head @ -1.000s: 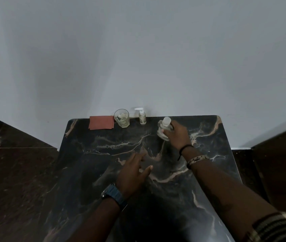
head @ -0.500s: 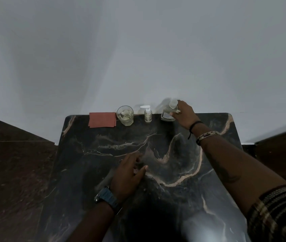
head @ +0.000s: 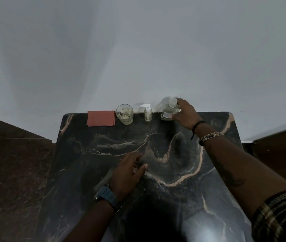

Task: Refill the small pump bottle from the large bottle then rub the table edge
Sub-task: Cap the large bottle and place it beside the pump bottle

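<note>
Big bottle (head: 169, 110) went back to wall, right hand (head: 186, 114) gripping it. It stood right of small pump bottle (head: 147, 113) on desk (head: 173, 172). Left hand (head: 127, 173) lay loose, holding nothing. Bottle looked smooth, slippery, maybe heavy; best held round middle.

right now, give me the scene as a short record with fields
surface: dark marble table
back row, left to right: red cloth, glass with pale liquid, small pump bottle, large bottle
right hand: holds the large bottle
left hand: rests on the table, holding nothing
</note>
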